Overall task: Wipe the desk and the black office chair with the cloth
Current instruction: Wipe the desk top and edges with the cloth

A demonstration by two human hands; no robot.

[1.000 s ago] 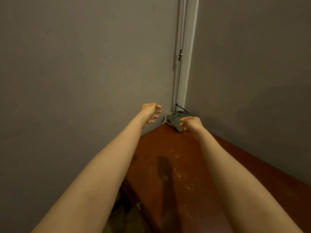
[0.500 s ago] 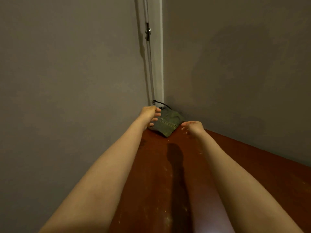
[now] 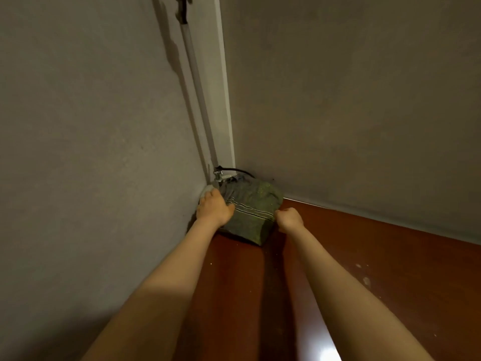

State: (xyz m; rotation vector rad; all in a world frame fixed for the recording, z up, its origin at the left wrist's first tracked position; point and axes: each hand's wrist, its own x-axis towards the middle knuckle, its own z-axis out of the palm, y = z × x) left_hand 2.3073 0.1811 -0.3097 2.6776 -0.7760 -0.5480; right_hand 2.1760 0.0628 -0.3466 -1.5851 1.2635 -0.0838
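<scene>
**Taking up the cloth from the desk corner**

The folded grey-green striped cloth (image 3: 251,212) lies at 12 o'clock on the red-brown wooden desk (image 3: 377,259), pushed into the corner where the two grey walls meet. The left hand (image 3: 214,209) lies over the cloth's 9 o'clock edge, close against the wall, thumb on the fabric. Its fingers bend down out of sight, so I cannot tell whether they grip. The right hand (image 3: 289,218) is at the 3 o'clock edge, its fingers curled in against the fold and apparently pinching it.

The step in hand looks like lifting the cloth out so wiping can begin. A black cable (image 3: 240,170) and a small metal fitting (image 3: 218,174) sit just beyond the cloth at its 12 o'clock side, below a white conduit (image 3: 200,100). It is best to draw the cloth back toward 6 o'clock rather than straight up, so that it does not snag there. Both hands should get a firm hold and keep the fold together for a flat wiping face. Pale specks (image 3: 365,280) at 4 o'clock show that the desk needs wiping. The chair is not in view.
</scene>
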